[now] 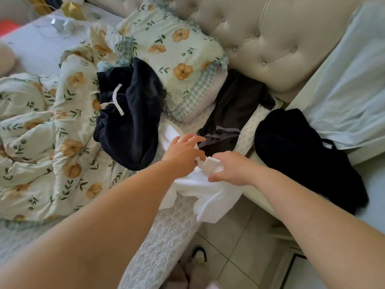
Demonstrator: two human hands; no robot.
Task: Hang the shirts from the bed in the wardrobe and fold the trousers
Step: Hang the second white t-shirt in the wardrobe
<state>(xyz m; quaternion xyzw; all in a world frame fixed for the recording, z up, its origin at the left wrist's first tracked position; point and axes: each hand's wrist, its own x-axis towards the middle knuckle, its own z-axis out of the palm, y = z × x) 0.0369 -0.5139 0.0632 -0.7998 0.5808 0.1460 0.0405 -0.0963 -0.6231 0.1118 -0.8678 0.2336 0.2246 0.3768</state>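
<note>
Here, at this mark, my right hand was clenched on a bunched fold of the white shirt, fabric pinched between thumb and curled fingers. My left hand was released, fingers spread and straight, just left of the right hand and over the far part of the same shirt; I could not tell whether the fingertips touched the cloth. The white shirt lay at the near right edge of the bed, its lower part draped over the side toward the tiled floor. Left of my hands sat a crumpled pair of navy trousers with a white drawstring, resting partly on the floral duvet. Beyond my hands, a dark grey garment lay between the floral pillow and the tufted headboard. To the right, a black garment was heaped on a pale surface beside the bed. A slipper showed on the floor near the bed's edge.
</note>
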